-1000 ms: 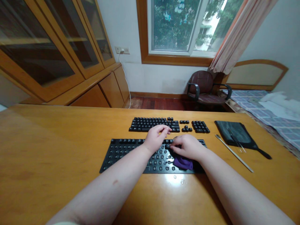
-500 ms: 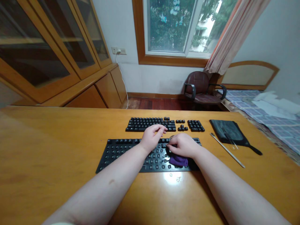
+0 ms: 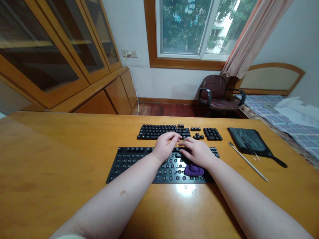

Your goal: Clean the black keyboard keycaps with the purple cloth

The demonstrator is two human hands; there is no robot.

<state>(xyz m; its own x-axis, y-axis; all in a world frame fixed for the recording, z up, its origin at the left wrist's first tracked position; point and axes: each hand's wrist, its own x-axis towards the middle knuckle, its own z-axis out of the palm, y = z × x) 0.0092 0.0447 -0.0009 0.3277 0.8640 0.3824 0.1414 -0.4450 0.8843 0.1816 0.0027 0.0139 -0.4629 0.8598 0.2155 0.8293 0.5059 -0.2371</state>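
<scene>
Overhead view of a black keyboard (image 3: 161, 169) on a wooden desk (image 3: 62, 159), with most of its keycaps absent across the front rows. Left hand (image 3: 164, 146): palm down, fingers loosely curled, resting over the rear edge of the keyboard. Right hand (image 3: 198, 152): half curled, fingertips on the keys of the rear row and pointing toward the left hand. Neither hand shows a clear grip, and whether either pinches something small cannot be told.

Recent change: compared with the half-second-earlier view, the right hand sits slightly further back on the keyboard, leaving more of the purple cloth (image 3: 193, 170) exposed. The cloth lies bunched on the front rows, just below the right hand.

Behind the keyboard, loose black keycaps (image 3: 161, 131) stand in ordered blocks on the desk. To the right lie a dark flat pouch (image 3: 248, 141) with a black strap or handle and a long, thin pale rod (image 3: 248, 162). A pair of tweezers (image 3: 254, 153) appears to rest on the pouch.
</scene>
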